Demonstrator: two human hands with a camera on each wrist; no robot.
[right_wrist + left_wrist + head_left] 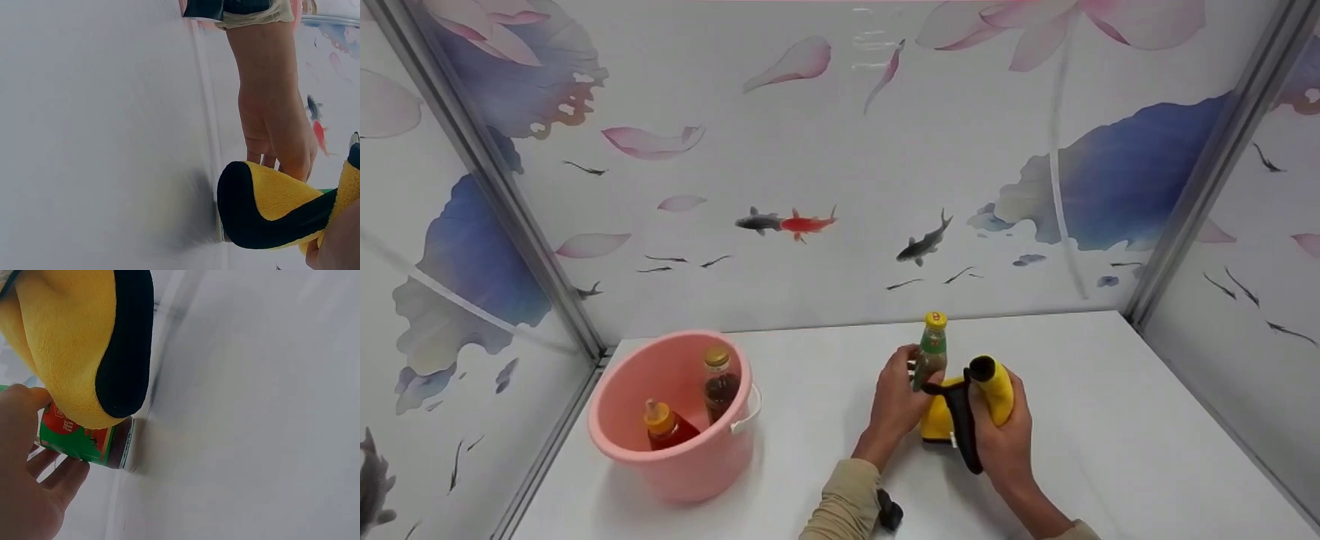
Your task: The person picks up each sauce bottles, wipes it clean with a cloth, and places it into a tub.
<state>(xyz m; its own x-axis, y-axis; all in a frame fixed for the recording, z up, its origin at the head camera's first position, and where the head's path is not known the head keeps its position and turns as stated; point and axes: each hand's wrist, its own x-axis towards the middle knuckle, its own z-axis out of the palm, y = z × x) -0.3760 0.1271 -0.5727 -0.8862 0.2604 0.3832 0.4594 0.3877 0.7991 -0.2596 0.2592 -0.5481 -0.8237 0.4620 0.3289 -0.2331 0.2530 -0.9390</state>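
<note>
In the head view my left hand [894, 397] grips a small glass bottle [934, 345] with a green label and a yellow cap, upright over the white table. My right hand [1011, 450] holds a yellow towel [996, 394] with black edging, bunched in its fingers. Part of the towel hangs down close to the bottle. Seen from the left wrist, the fingers wrap the bottle's green and red label [76, 441], and the towel [70, 337] covers some of it. From the right wrist, the towel [287, 205] hides most of the bottle.
A pink bucket [697, 472] with a white handle stands on the table [810, 420] at the left. Inside it are a gold-capped bottle of dark liquid [721, 386] and a red squeeze bottle [667, 427] with an orange top. Printed panels wall in the back and sides.
</note>
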